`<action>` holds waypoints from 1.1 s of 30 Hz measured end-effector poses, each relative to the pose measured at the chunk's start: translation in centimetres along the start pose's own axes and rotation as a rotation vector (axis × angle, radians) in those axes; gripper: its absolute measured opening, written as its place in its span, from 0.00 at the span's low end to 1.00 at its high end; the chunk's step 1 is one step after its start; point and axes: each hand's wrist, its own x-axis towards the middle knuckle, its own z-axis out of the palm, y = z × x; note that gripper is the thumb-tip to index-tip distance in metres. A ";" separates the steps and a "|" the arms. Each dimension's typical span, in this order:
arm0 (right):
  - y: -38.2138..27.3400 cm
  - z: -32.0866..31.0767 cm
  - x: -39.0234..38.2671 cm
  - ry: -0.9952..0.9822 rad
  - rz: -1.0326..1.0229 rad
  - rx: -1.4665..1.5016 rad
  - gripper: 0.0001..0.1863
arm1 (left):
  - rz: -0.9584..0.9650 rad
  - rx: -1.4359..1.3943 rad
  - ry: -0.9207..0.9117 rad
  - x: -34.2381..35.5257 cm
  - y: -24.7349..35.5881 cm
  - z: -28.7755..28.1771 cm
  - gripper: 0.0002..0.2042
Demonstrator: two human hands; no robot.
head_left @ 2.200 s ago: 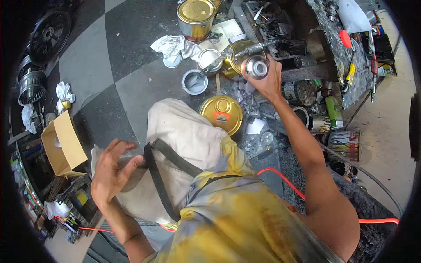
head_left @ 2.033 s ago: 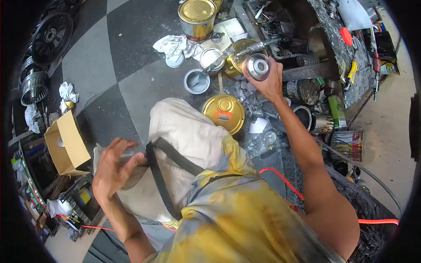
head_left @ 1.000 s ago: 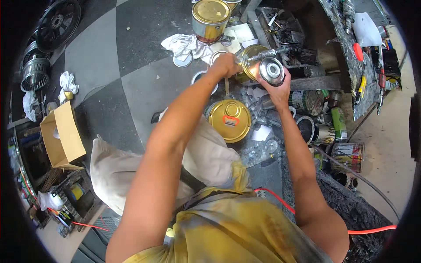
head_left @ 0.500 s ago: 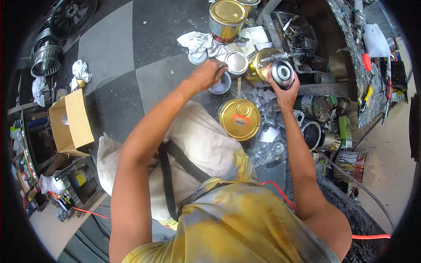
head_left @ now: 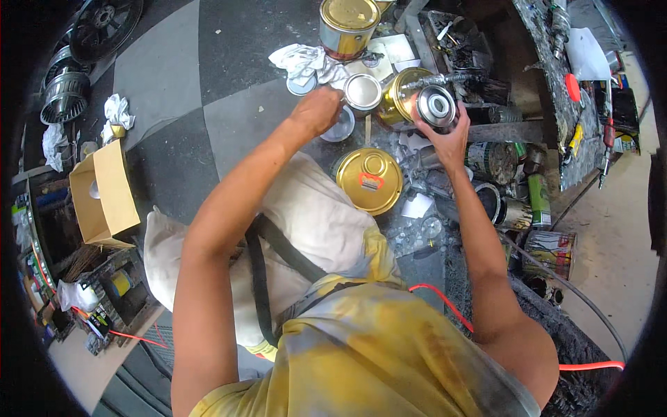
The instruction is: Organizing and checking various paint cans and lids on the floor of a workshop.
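My right hand (head_left: 448, 139) is closed around a small silver metal can (head_left: 436, 106) with a ringed, round top. It holds this can up against an open-topped gold tin (head_left: 394, 94). My left hand (head_left: 317, 111) is closed, knuckles up, beside a small round container with a pale silver top (head_left: 363, 91). Its fingertips are hidden, so what they grip does not show. Just below that hand, a clear plastic cup (head_left: 339, 126) stands on the floor. Nearer to me is a gold lidded tin (head_left: 369, 182) with an orange-red mark and a flat metal piece on its lid.
Crumpled white cloth (head_left: 302, 64) and another gold tin (head_left: 349, 28) lie beyond my hands. A cluttered bench (head_left: 549, 90) and used cans (head_left: 492, 161) crowd the right. At left are a cardboard box (head_left: 114, 191) and wheels (head_left: 104, 28). An orange hose (head_left: 445, 299) runs beside me.
The whole view has shifted slightly, so everything appears a little higher and farther left. Both hands keep nearly the same places relative to the tins; the right still holds the silver can.
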 end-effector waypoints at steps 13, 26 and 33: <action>1.1 -1.8 1.7 -0.173 -0.129 -0.072 0.56 | -0.043 0.058 0.006 -0.2 0.9 1.3 0.09; 0.4 -3.2 0.4 -0.103 -0.073 0.012 0.50 | -0.153 0.001 -0.114 -1.1 0.1 -1.4 0.11; 0.5 -7.1 -3.9 -0.374 -0.268 -0.238 0.29 | 0.096 -0.139 0.246 -0.5 -0.5 0.4 0.12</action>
